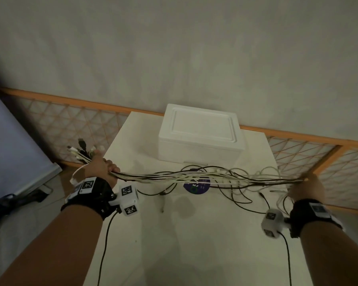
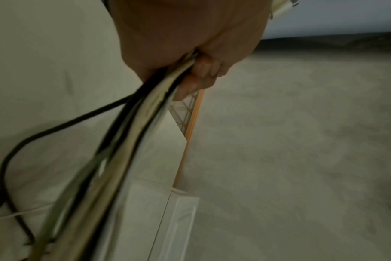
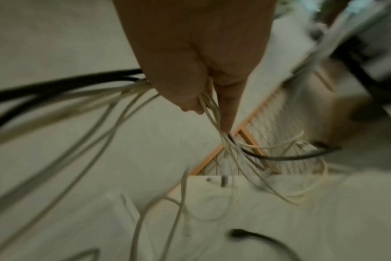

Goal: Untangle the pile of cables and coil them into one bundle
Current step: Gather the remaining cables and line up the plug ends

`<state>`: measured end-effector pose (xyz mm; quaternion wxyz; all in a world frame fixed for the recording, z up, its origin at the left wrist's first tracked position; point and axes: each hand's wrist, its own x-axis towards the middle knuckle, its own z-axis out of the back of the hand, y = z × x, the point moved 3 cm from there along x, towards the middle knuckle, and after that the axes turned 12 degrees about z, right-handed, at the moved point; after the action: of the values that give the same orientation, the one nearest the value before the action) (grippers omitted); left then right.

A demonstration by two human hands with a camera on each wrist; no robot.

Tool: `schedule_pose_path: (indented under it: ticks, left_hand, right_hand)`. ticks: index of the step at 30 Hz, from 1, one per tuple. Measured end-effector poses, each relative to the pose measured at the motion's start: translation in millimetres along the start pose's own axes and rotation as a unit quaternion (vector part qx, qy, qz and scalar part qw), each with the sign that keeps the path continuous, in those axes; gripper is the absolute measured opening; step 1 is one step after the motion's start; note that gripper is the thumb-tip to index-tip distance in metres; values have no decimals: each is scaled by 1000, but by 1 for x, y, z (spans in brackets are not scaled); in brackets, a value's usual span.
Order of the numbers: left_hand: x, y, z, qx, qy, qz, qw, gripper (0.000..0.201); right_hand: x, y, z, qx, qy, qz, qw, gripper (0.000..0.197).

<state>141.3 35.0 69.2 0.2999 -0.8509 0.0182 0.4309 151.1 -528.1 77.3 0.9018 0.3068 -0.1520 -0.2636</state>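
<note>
Several black and white cables (image 1: 194, 176) stretch in a loose strand above the white table (image 1: 194, 244), held between both hands. My left hand (image 1: 103, 166) grips one end in a fist, with the plugs (image 1: 81, 150) fanning out behind it; the same fist (image 2: 190, 58) shows in the left wrist view around the cables (image 2: 132, 127). My right hand (image 1: 306, 186), blurred, pinches the strand at the right. In the right wrist view its fingers (image 3: 190, 84) hold the cables (image 3: 210, 114), whose ends dangle below. Slack loops (image 1: 240, 195) hang down onto the table.
A white foam box (image 1: 201, 133) stands at the table's far end. A dark round sticker (image 1: 196, 186) lies under the cables. An orange-framed lattice panel (image 1: 74, 120) runs along the wall behind. A pale board (image 1: 12, 145) leans at the left.
</note>
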Motion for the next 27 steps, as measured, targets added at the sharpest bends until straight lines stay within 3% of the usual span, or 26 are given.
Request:
schedule_pose_path:
  ticks: [2, 4, 6, 9, 11, 13, 14, 16, 17, 19, 21, 25, 27]
  left_hand:
    - [5, -2, 4, -10, -6, 0, 1000, 45]
    - [8, 0, 6, -13, -12, 4, 1000, 46]
    - [5, 7, 0, -5, -11, -2, 1000, 45]
    - [-10, 26, -19, 1, 8, -5, 1000, 41]
    - [-24, 43, -35, 9, 44, -5, 999, 36]
    - [-41, 64, -55, 34, 101, 9, 994, 34]
    - [-52, 76, -67, 48, 135, 22, 989, 35]
    - [-77, 96, -88, 66, 199, 51, 976, 43]
    - [-87, 102, -95, 76, 219, 58, 971, 47]
    - [-98, 98, -99, 102, 219, 42, 969, 52]
    - [-95, 77, -92, 92, 205, 14, 974, 52]
    - [-79, 10, -64, 9, 158, -25, 987, 55]
    - [-77, -23, -51, -18, 137, -55, 989, 55]
  right_hand:
    - [-2, 4, -3, -112, -13, 119, 986, 46]
    - [-10, 7, -14, -221, 38, 205, 953, 54]
    - [-15, 7, -28, -310, 153, 215, 913, 58]
    - [-31, 35, -34, -406, 354, 143, 830, 69]
    - [-52, 78, -39, -409, 380, 214, 801, 92]
    - [-89, 134, -52, -262, 369, 349, 821, 119]
    - [-117, 162, -59, -159, 380, 407, 815, 125]
    - [-169, 198, -80, -16, 411, 464, 784, 120]
    - [-188, 205, -92, 17, 415, 466, 781, 108]
    - [-205, 202, -106, 22, 384, 472, 793, 63]
    - [-201, 181, -107, -54, 331, 494, 802, 37]
    - [-161, 98, -103, -102, 349, 368, 856, 22]
    - [-150, 60, -97, -166, 344, 344, 858, 24]
